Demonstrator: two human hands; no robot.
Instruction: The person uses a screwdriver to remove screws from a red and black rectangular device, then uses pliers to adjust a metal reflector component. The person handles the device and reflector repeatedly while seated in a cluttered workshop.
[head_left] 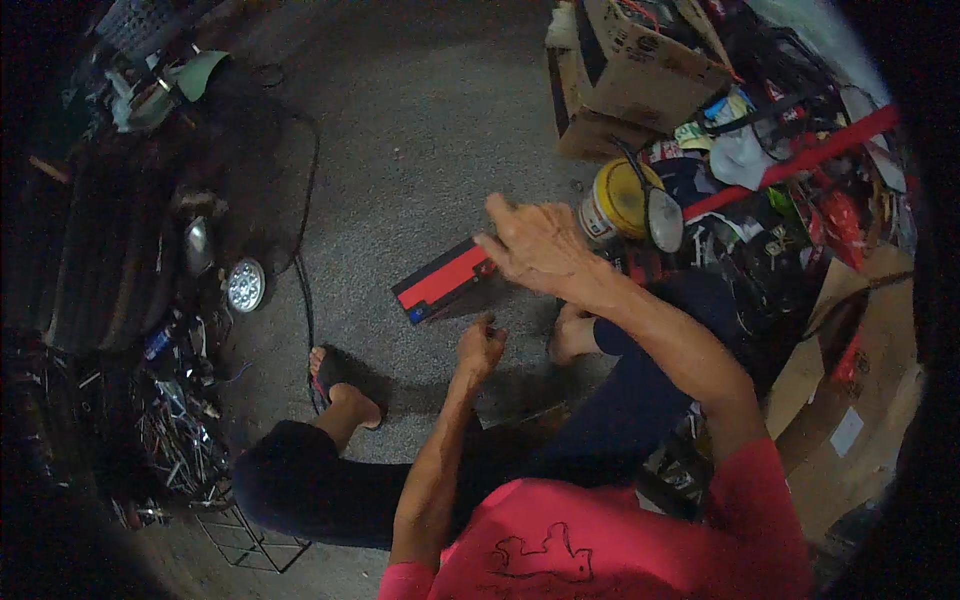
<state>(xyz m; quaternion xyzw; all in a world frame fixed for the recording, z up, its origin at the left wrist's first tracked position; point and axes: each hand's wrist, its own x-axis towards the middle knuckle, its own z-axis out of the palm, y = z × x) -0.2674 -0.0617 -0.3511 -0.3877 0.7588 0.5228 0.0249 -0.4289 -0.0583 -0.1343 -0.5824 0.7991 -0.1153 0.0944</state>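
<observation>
A long red-and-black box [445,283] lies slantwise on the grey floor between my feet. My right hand [540,243] is above its right end, with thumb and forefinger spread apart; nothing shows between them. The other fingers of that hand are partly hidden behind it. Below the box, my left hand [482,350] is apart from it, fingers curled in and closed. Whatever it may hold is too small or hidden to make out.
Right of my hands stands a yellow-lidded tub [622,198] beside cardboard boxes [640,75], a red pole [790,170] and heaped clutter. At left lie a black cable [303,260], a round LED lamp [246,285], piled metal tools [180,430] and a wire stand [250,540].
</observation>
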